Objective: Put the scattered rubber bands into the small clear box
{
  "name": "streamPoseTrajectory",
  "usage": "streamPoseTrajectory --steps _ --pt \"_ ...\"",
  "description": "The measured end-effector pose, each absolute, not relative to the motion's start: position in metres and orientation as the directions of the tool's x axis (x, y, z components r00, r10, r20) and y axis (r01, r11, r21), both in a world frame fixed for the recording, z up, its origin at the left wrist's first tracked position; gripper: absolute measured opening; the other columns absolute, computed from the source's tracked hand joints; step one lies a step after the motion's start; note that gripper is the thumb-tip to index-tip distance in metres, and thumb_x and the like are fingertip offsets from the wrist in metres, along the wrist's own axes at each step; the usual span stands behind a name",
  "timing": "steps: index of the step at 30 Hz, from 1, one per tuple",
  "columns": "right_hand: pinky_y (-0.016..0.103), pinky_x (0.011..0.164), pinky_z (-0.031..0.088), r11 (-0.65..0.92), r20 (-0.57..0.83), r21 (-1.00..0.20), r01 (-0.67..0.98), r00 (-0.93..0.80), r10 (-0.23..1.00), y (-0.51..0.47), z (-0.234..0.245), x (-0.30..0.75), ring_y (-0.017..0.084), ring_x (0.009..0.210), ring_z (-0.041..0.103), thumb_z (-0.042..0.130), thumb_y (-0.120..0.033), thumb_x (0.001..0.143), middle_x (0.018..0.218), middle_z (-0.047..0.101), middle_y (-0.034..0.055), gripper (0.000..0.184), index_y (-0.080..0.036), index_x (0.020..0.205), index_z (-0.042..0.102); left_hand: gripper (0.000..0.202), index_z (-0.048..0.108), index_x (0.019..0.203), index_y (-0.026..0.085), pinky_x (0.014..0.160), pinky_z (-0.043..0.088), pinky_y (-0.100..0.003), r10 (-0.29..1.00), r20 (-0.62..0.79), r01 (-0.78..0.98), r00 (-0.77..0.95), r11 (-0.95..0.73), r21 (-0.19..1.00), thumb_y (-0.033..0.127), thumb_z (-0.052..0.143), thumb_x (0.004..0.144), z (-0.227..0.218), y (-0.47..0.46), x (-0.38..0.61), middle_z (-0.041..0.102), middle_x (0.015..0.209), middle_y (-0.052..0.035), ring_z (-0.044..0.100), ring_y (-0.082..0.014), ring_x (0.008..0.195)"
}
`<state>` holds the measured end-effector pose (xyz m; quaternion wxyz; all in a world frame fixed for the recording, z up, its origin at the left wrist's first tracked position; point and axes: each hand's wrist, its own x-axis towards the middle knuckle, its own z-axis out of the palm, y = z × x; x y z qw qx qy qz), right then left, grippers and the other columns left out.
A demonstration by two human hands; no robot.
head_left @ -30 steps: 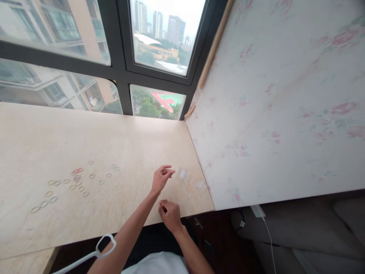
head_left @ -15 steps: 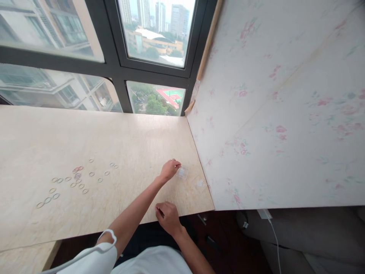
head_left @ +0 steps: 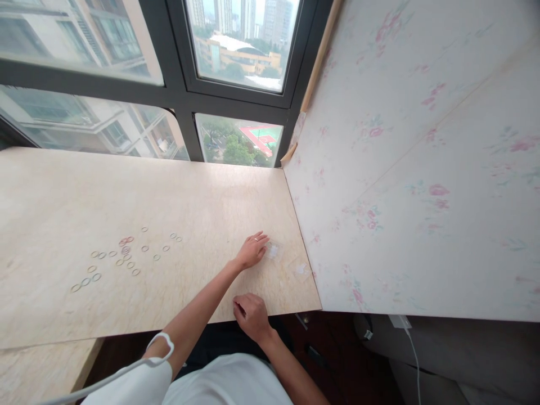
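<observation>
The left hand [head_left: 253, 251], fingers loosely stretched, is just beside the small clear container [head_left: 274, 251]; whether they touch, I cannot tell. The right hand [head_left: 252, 315] is curled narrow at the table [head_left: 202, 197] edge, its inside hidden. Thin rings [head_left: 125, 251] lie well apart, leftward of both hands.

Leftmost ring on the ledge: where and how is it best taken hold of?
Probably by the outer left side of the leftmost ring, pinched from above and the left: it is thin and lies flat on the ledge, and the next ring sits close on its right.
</observation>
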<state>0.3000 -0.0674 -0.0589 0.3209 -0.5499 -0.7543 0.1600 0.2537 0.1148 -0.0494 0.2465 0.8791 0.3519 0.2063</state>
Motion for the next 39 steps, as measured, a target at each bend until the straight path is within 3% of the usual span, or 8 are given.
streamPoseTrajectory --steps 12,17,21,25,28,31,34,39 --pt "0.026 0.06 0.039 0.313 0.307 -0.579 0.753 -0.153 0.939 -0.067 -0.059 0.296 0.017 0.064 0.057 0.048 -0.015 0.084 0.067 0.062 0.0037 0.017 -0.019 0.081 0.064 0.046 0.045 0.134 0.012 0.108 0.032 -0.045 0.854 0.203 0.521 0.478 -0.462 0.718 0.035 0.042 0.094 -0.061 0.089 0.237 0.05 0.136 -0.0183 0.038 -0.0262 0.133" --pt "0.026 0.06 0.04 0.32 0.31 -0.591 0.74 -0.158 0.938 -0.068 -0.056 0.295 0.017 0.063 0.057 0.047 -0.015 0.085 0.067 0.063 0.0038 0.02 -0.019 0.079 0.066 0.033 0.055 0.12 0.017 0.105 0.036 -0.045 0.928 0.221 0.481 0.299 -0.346 0.805 0.031 0.043 0.092 -0.06 0.066 0.206 0.059 0.126 -0.0131 0.05 -0.0233 0.122" --pt "0.026 0.062 0.044 0.252 0.248 -0.724 0.642 -0.098 0.964 -0.066 -0.053 0.294 0.016 0.063 0.059 0.048 -0.023 0.089 0.068 0.065 0.0034 0.021 -0.02 0.082 0.068 0.025 0.06 0.108 0.019 0.095 0.045 -0.041 0.967 0.218 0.427 0.128 -0.253 0.868 0.027 0.044 0.09 -0.056 0.033 0.166 0.065 0.109 -0.0095 0.059 -0.0211 0.105" --pt "0.024 0.051 0.045 0.045 0.066 -0.906 0.42 0.036 0.997 -0.046 -0.047 0.288 0.014 0.052 0.056 0.052 -0.037 0.089 0.06 0.061 0.0003 0.025 -0.018 0.086 0.068 0.02 0.062 0.096 0.02 0.085 0.048 -0.038 0.98 0.196 0.37 -0.017 -0.176 0.912 0.021 0.043 0.089 -0.052 -0.001 0.129 0.066 0.096 -0.0074 0.061 -0.0202 0.093" --pt "0.024 0.049 0.045 0.005 0.027 -0.947 0.322 0.063 0.998 -0.021 -0.035 0.271 0.014 0.052 0.055 0.054 -0.041 0.087 0.06 0.059 -0.0007 0.027 -0.017 0.088 0.066 0.02 0.062 0.093 0.02 0.081 0.048 -0.036 0.983 0.178 0.329 -0.044 -0.154 0.932 0.017 0.043 0.088 -0.05 -0.016 0.113 0.066 0.092 -0.0067 0.061 -0.0196 0.089" --pt "0.024 0.052 0.046 0.059 0.061 -0.949 0.308 -0.004 0.998 0.007 -0.017 0.241 0.013 0.055 0.055 0.056 -0.041 0.086 0.062 0.059 -0.0005 0.026 -0.017 0.088 0.065 0.02 0.062 0.088 0.019 0.076 0.047 -0.034 0.983 0.184 0.327 -0.001 -0.174 0.929 0.013 0.043 0.085 -0.048 -0.021 0.109 0.065 0.086 -0.0065 0.06 -0.0194 0.083" --pt "0.023 0.054 0.046 0.156 0.087 -0.918 0.365 -0.198 0.976 0.036 0.0 0.202 0.013 0.056 0.056 0.052 -0.038 0.088 0.062 0.059 -0.0014 0.025 -0.017 0.093 0.065 0.021 0.062 0.086 0.018 0.074 0.046 -0.034 0.973 0.227 0.341 0.049 -0.23 0.912 0.01 0.043 0.082 -0.048 -0.02 0.109 0.065 0.084 -0.0073 0.059 -0.0203 0.082" --pt "0.021 0.06 0.044 0.479 -0.033 -0.591 0.65 -0.612 0.79 0.09 0.012 0.137 0.011 0.062 0.059 0.043 -0.027 0.092 0.069 0.062 -0.0026 0.032 -0.016 0.12 0.054 0.023 0.063 0.085 0.018 0.075 0.045 -0.033 0.959 0.27 0.358 0.08 -0.281 0.89 0.006 0.044 0.079 -0.052 -0.022 0.109 0.066 0.083 -0.0061 0.058 -0.02 0.082"
